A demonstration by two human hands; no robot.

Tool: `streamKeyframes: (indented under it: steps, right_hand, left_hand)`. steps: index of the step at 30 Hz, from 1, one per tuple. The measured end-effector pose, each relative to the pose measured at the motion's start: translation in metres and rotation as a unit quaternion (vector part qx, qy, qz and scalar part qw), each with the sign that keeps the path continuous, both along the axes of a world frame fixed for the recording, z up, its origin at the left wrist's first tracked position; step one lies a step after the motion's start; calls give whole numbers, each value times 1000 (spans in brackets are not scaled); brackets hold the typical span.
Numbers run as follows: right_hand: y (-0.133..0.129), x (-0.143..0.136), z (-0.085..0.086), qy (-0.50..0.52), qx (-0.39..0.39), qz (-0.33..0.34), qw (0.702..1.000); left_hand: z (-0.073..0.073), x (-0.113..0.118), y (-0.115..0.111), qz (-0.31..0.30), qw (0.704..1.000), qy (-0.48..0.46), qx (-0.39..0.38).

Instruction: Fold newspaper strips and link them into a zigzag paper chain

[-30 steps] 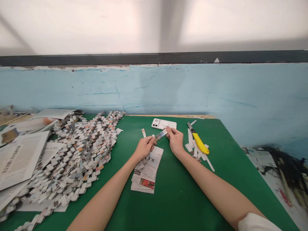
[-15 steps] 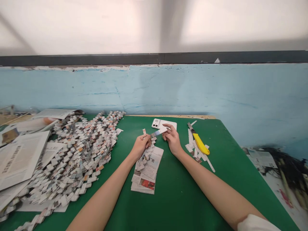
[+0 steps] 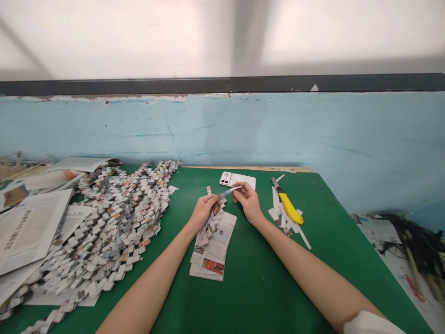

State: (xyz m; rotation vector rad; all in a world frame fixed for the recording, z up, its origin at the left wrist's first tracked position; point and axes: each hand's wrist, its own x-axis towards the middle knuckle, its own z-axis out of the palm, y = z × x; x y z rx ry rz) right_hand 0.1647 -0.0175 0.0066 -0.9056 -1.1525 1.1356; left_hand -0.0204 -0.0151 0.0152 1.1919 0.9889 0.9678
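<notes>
Since the previous frame, the fingers of the right grip [image 3: 249, 204] have closed in from a looser spread, and the paper strip [image 3: 227, 192] has turned to show a narrower face; the left grip [image 3: 204, 212] has barely shifted. The strip is slim and flat, whitish with a blue-grey printed part, and slants up to the right between the two grips, above the surface [image 3: 264, 278] and just in front of a white phone [image 3: 239, 176]. The left grip is pinched shut on its lower end; the right grip is nearly closed, thumb and fingertips at its upper end. A zigzag chain [image 3: 208, 230] of folded paper hangs below the left grip, over a stack of newspaper pieces [image 3: 213, 266] with a red picture. The character 的 can be read on the stack beside a quotation mark; the rest of its print is too small. A large newspaper sheet [image 3: 34, 227] at the left carries a column of dark characters, too blurred to make out. Between that sheet and the hands spreads a big heap of folded paper chains [image 3: 114, 222]. To the right, a yellow-handled knife [image 3: 290, 208] lies over loose paper strips [image 3: 284, 221].
</notes>
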Motion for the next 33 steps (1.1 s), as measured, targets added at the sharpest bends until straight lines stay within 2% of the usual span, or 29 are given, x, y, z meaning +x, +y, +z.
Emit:
streamKeyframes:
  steps: [10,18,25,33]
  right_hand:
    - [1,-2,-1,9,-9,-13,1000]
    - [-1,-2,1,-7,-12,-16,1000]
    - [1,-1,-2,-4,-24,-20,999]
    - [2,-1,0,-6,-62,16,998]
  left_hand:
    - [11,1,-5,24,999,-40,22]
    - [8,3,-6,33,999,-16,10]
    - [5,3,-5,35,999,-23,30]
    - [5,5,-5,51,998,0,36]
